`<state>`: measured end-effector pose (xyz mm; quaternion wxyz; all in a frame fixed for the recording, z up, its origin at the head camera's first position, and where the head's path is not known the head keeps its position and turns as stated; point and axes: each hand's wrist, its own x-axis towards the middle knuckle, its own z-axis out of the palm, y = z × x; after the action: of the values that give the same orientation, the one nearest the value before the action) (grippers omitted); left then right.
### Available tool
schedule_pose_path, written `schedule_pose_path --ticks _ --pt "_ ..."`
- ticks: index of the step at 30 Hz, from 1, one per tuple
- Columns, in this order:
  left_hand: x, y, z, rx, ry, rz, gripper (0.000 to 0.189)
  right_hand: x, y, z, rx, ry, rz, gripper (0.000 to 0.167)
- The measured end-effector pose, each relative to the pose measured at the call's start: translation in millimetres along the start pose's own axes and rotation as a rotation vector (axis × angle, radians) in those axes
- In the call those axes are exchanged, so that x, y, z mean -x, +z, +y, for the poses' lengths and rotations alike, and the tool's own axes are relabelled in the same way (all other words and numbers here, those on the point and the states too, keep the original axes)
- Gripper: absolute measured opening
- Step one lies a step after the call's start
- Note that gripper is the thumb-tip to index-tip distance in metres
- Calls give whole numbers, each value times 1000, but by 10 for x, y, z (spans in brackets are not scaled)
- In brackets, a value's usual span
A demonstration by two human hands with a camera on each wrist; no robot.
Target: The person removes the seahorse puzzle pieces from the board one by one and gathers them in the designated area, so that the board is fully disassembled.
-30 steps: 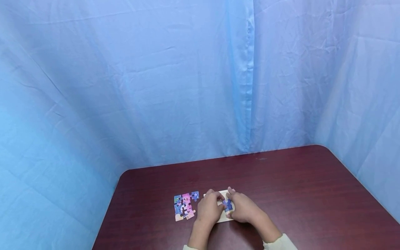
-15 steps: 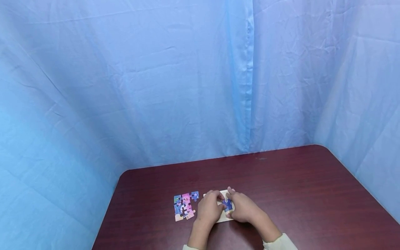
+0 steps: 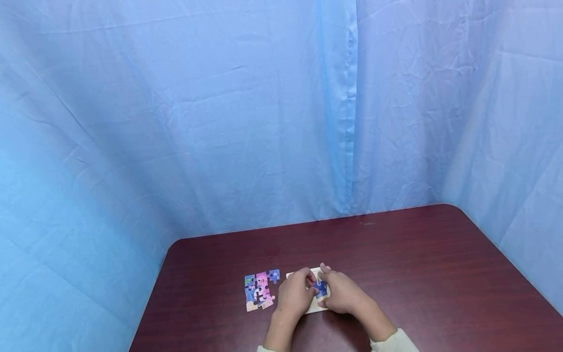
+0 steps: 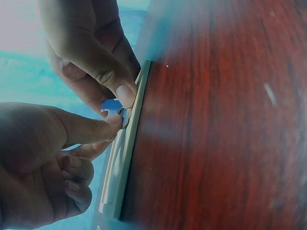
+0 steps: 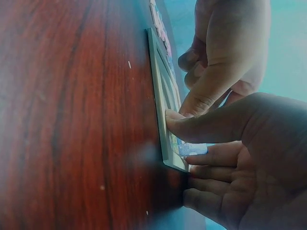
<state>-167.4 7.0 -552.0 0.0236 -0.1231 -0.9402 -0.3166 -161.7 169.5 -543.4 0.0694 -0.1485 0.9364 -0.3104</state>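
A pale wooden puzzle tray (image 3: 313, 307) lies on the table with joined blue puzzle pieces (image 3: 321, 289) in its right part. My left hand (image 3: 293, 294) pinches a blue puzzle piece (image 4: 111, 105) between thumb and index finger, over the tray's middle. Around the tray's right side my right hand (image 3: 345, 294) is curved, thumb on the near edge and fingers toward the far edge, holding it. One blue piece (image 5: 195, 149) stands tilted up from the tray in the right wrist view. Fingers hide much of the pieces.
Left of the tray, several loosely joined pink and blue puzzle pieces (image 3: 262, 279) lie flat on the dark red wooden table (image 3: 396, 254). Blue curtains (image 3: 246, 122) hang behind and on both sides of the table.
The left index finger and thumb have shifted slightly at the blue piece, and more blue shows between the hands. The right hand, tray and loose pieces have stayed in place.
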Motion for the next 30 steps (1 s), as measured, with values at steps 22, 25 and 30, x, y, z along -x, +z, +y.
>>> schedule_pose_path --ticks 22,25,30 --pt "13 -17 20 -28 38 20 26 -7 33 -16 -7 2 20 68" --pt "20 -23 24 -22 41 21 27 -9 34 -17 -6 -4 25 67" --pt "27 -13 21 -18 58 36 26 -12 32 -18 -2 -1 30 67"
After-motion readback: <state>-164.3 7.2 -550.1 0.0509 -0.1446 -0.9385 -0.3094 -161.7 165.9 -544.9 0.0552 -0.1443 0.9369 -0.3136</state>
